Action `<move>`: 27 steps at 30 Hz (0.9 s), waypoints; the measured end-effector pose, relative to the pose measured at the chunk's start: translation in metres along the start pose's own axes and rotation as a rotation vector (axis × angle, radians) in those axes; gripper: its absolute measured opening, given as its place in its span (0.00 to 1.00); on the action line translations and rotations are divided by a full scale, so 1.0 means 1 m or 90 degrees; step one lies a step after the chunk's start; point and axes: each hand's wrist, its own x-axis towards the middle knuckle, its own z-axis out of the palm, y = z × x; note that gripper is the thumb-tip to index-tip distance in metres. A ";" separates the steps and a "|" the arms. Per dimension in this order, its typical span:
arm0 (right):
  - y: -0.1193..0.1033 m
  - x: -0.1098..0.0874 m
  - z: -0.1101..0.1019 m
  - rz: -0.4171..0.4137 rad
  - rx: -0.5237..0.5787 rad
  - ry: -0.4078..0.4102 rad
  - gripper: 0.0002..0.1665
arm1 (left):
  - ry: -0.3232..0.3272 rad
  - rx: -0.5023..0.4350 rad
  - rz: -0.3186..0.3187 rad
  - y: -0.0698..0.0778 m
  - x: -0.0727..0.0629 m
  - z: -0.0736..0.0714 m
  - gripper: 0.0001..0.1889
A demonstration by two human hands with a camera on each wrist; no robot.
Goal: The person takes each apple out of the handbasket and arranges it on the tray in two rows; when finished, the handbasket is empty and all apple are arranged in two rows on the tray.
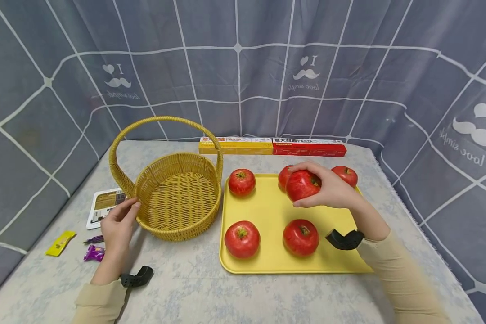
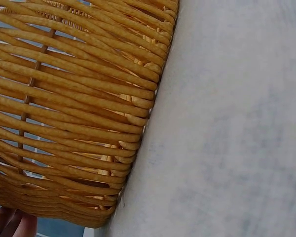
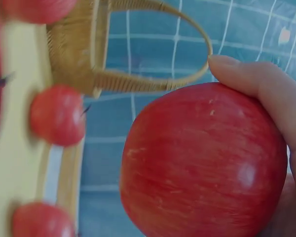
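Observation:
My right hand [image 1: 330, 186] grips a red apple [image 1: 303, 185] above the yellow tray [image 1: 263, 207], thumb and fingers on either side of it. In the right wrist view that apple [image 3: 204, 163] fills the middle, with the thumb along its upper side. At the left, my left hand [image 1: 119, 222] pinches the rim of a woven basket [image 1: 178, 229] where its tall handle [image 1: 166, 119] joins. The basket's inside holds nothing and it stands upright on the table. Its wicker wall [image 2: 74, 103] fills much of the left wrist view, with fingertips [image 2: 25, 226] at the lower corner.
Several other apples rest on the tray, among them a front left one [image 1: 242, 239] and a front middle one [image 1: 301, 237]. A yellow pasta box [image 1: 235, 147] and a red one [image 1: 309, 148] lie behind. Left of the basket are a flat package [image 1: 105, 204] and small wrapped sweets [image 1: 94, 253].

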 end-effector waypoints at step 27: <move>0.107 -0.111 -0.023 0.176 -0.080 -0.018 0.41 | 0.003 -0.076 -0.012 0.000 0.001 0.001 0.11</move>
